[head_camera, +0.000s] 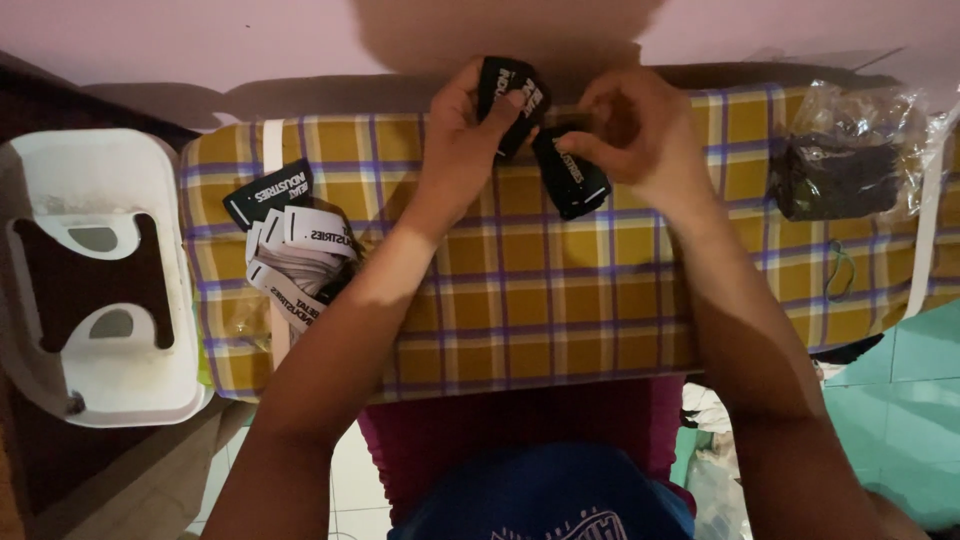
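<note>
Checked cloth (520, 290): yellow w/ purple lines, flat over board. White plastic stool (95, 280) at left. Clear crinkled bag (850, 150), dark contents, right. Label pile (295, 250), black/white strips. Left hand (465, 130) pinches black label (512, 95); right hand (630, 130) pinches second label (570, 172), far edge.

We hold two black woven fabric labels (545, 125) with white lettering above the checked cloth, while a heap of white and black labels (290, 250) lies left and a clear plastic bag of dark items (850, 150) sits right.
</note>
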